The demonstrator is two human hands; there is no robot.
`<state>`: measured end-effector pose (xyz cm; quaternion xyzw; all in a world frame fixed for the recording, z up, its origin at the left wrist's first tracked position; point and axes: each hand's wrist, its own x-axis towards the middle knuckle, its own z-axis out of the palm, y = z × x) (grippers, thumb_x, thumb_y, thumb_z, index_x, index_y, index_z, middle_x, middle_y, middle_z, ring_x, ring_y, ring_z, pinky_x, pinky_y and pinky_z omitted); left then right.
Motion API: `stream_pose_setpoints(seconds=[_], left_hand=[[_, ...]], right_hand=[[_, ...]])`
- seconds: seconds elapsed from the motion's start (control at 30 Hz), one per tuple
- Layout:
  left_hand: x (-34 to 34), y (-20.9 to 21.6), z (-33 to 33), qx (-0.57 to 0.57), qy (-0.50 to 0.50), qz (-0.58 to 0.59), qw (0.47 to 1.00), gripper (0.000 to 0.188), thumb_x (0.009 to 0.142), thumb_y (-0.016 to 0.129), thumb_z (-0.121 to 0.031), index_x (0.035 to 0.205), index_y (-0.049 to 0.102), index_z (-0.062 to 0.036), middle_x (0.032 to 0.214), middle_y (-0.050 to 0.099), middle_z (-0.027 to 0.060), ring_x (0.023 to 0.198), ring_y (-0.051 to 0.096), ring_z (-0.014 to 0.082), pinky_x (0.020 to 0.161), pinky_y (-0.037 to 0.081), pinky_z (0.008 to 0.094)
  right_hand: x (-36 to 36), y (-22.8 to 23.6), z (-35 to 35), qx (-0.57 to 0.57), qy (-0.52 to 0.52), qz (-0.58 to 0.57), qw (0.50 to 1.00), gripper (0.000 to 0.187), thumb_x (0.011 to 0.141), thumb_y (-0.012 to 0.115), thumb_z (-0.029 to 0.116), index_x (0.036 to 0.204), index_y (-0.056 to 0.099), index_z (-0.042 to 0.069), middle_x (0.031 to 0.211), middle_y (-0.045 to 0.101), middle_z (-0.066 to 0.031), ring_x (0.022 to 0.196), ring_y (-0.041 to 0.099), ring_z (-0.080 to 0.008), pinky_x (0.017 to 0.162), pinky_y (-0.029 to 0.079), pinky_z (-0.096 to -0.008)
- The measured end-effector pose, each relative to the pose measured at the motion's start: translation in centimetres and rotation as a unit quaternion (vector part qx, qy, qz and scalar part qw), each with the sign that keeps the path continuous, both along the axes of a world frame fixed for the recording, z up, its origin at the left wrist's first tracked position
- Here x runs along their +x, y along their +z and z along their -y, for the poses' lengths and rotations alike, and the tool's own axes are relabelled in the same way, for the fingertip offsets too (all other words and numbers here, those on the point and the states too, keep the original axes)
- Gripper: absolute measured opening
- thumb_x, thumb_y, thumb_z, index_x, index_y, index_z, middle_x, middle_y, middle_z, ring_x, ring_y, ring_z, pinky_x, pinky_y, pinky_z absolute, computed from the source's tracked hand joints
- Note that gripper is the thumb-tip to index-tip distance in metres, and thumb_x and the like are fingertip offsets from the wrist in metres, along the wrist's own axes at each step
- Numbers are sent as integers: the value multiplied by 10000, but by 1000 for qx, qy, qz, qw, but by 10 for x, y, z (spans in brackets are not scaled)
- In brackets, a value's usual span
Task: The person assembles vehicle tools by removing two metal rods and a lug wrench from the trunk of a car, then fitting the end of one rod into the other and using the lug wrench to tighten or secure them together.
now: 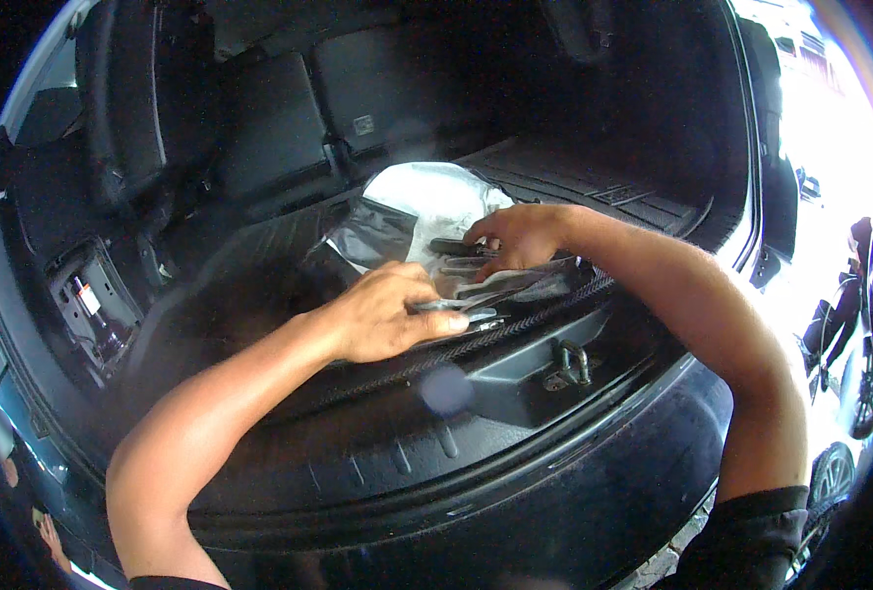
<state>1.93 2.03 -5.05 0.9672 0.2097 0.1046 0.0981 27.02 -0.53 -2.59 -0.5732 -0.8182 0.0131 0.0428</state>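
Note:
A black and white cloth-like pouch point(436, 192) lies spread on the floor of a car boot, near its rear edge. My left hand point(387, 313) is closed at the pouch's near side, thumb pressed over a slim greyish piece whose kind I cannot make out. Reaching in from the right, my right hand point(527, 236) has its fingers curled on a dark-handled tool point(446, 245) lying on the pouch. Between the hands lie slim silvery tools point(466, 264), partly hidden by my fingers.
Folded-up dark rear seats point(372, 88) stand behind the pouch. A metal latch loop point(574, 362) sticks up at the boot sill. On the left wall, an uncovered compartment point(97, 305) holds a bottle-like item with a white and red label. Another person's hand point(51, 539) shows at lower left.

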Motion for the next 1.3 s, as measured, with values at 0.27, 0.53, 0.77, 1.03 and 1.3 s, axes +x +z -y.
stream_pose_setpoints(seconds=[0.27,0.53,0.77,1.03,1.3], left_hand=[[-5,5,24,98,-27,-43,994,698,850,622,-615,1077,710,39,1203,576,228,1168,520,365,1028,411,439],[-3,5,27,108,-30,-41,993,713,876,594,-613,1129,685,48,1202,583,238,1160,534,374,1029,412,442],[-1,17,31,124,4,-89,988,719,899,568,-607,1282,598,0,1258,563,235,1215,513,381,1055,394,437],[-54,107,-9,109,156,21,981,395,912,630,-353,1086,692,-4,1002,715,134,941,663,214,858,508,328],[-150,95,-4,-79,216,-271,935,866,639,903,-295,1372,526,-26,1343,591,146,1233,553,309,1018,477,403]], right_hand=[[-8,0,-1,81,-58,-34,994,546,870,699,303,1312,507,45,1086,675,-251,1074,641,-386,928,494,-443],[6,-2,-7,149,-49,-138,978,341,940,614,232,1215,528,48,986,707,-219,958,680,-362,857,505,-442],[11,-1,-11,164,-61,-188,967,271,948,588,221,1166,535,68,972,702,-204,944,679,-356,848,503,-440],[14,1,-9,154,-48,-39,986,401,860,710,305,1144,607,42,1049,669,-209,980,657,-354,835,516,-437],[-32,6,18,-11,124,-64,990,604,847,698,553,1166,643,43,1119,669,-205,1020,647,-322,909,497,-398]])
